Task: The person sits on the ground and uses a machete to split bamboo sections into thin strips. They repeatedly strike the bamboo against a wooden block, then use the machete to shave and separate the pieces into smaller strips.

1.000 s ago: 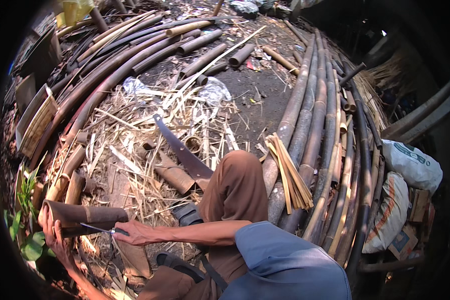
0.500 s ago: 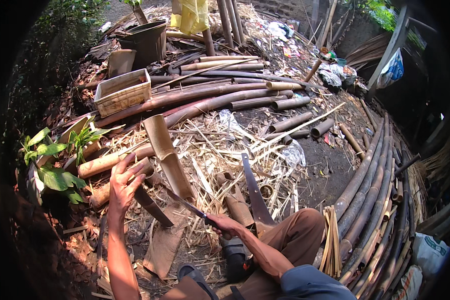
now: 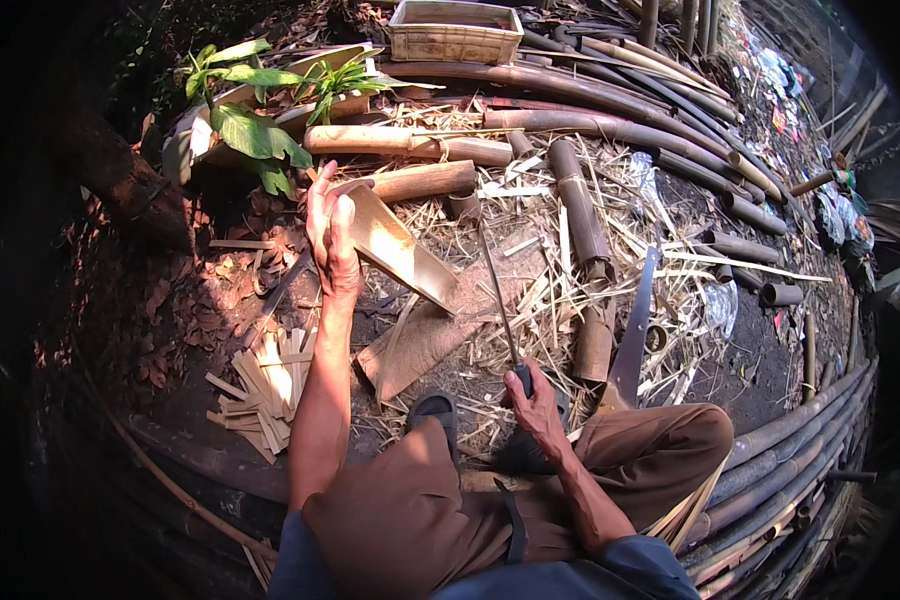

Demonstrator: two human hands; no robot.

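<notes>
My left hand (image 3: 336, 245) is closed on the upper end of a split bamboo piece (image 3: 400, 250). The piece slants down to the right, its pale hollow face showing, its lower end over a flat wooden board (image 3: 410, 350). In my right hand (image 3: 538, 405) is the dark handle of a long knife (image 3: 498, 290); its narrow blade points away from me, apart from the bamboo. Right of the knife lie a dark bamboo length (image 3: 575, 205) and a shorter bamboo tube (image 3: 595, 340). A handsaw (image 3: 635, 335) leans near my right knee, blade upward.
Thin bamboo strips (image 3: 270, 390) lie heaped left of my left forearm. Pale shavings (image 3: 530, 310) litter the ground. Bamboo poles (image 3: 580, 125) lie across the far side, with a cream crate (image 3: 455, 40) behind; more poles (image 3: 770, 470) curve round my right. A leafy plant (image 3: 255, 130) grows far left.
My view has swung left and down. My left hand has turned the bamboo piece so its pale hollow face shows. The knife blade has swung from pointing left at the piece to pointing away from me.
</notes>
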